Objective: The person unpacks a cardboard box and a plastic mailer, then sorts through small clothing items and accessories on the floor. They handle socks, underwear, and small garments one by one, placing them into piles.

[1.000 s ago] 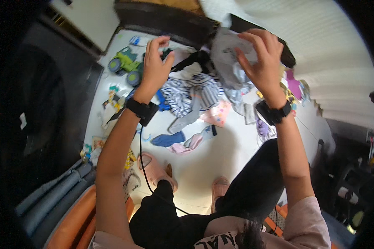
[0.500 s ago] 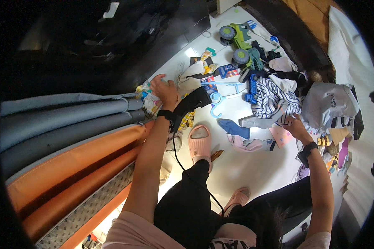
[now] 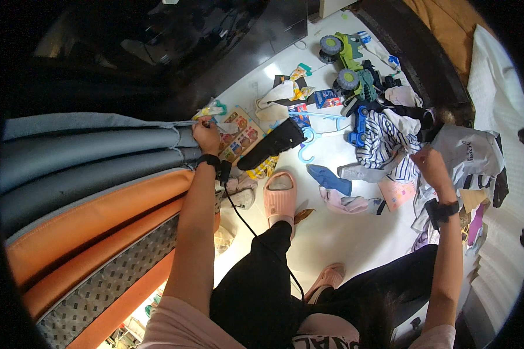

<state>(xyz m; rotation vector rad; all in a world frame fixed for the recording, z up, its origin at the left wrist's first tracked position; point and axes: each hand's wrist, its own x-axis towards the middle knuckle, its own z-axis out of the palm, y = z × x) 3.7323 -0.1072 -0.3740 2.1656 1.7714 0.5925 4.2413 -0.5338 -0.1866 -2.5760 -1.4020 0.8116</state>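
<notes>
At the ends of the folded cushions, my left hand point(image 3: 206, 136) is closed, its fingers curled on a small white, yellow and teal patterned cloth point(image 3: 213, 109). Just right of this hand a flat board with colourful pictures point(image 3: 243, 136) lies on the floor. My right hand point(image 3: 434, 166) is pinched closed at the right edge of a black-and-white striped garment point(image 3: 384, 139) and appears to grip its fabric. A grey cloth point(image 3: 364, 172) and a pink printed sheet point(image 3: 397, 192) lie beside that garment.
Green toy truck point(image 3: 350, 67), blue toy car point(image 3: 360, 125), light-blue hanger point(image 3: 310, 139) and black cloth-like item point(image 3: 272, 144) are on the floor. Blue and pink socks point(image 3: 332, 180) lie near my slipper point(image 3: 280, 198). Grey and orange cushions point(image 3: 99, 168) stand left; a plastic bag point(image 3: 468, 151) is at right.
My left hand has moved left and closed from spread fingers, and the picture board is now uncovered. My right hand has risen slightly at the striped garment's edge. The view has shifted a little.
</notes>
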